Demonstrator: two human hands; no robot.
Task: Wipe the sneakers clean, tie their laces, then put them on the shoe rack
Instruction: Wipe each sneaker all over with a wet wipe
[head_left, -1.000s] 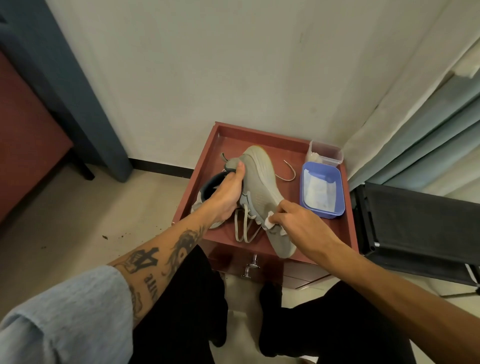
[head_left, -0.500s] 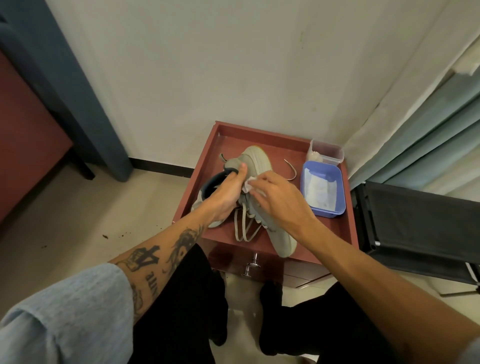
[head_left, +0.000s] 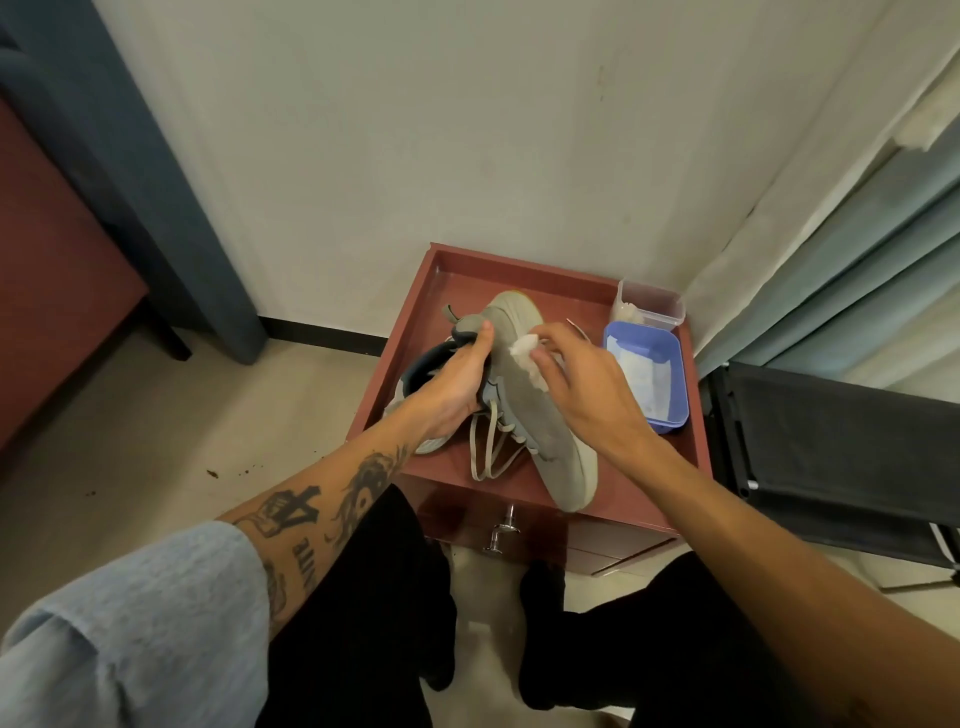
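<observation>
Since the wipe (head_left: 523, 347) climbed heelward; sneaker (head_left: 530, 410) unmoved

A reddish-brown cabinet (head_left: 550, 280) stands against a pale wall (head_left: 467, 130), with a blue tub (head_left: 670, 384) and a clear container (head_left: 649, 306) along its right side. Blue-grey curtains (head_left: 857, 249) hang at right above a black folding chair (head_left: 841, 441).

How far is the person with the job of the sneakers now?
Nothing looks finished. In hand: the left hand grips the grey-green suede sneaker while the right hand rubs a white wipe on it. Left: its loose pale laces are untied, and no shoe rack is in view.
</observation>
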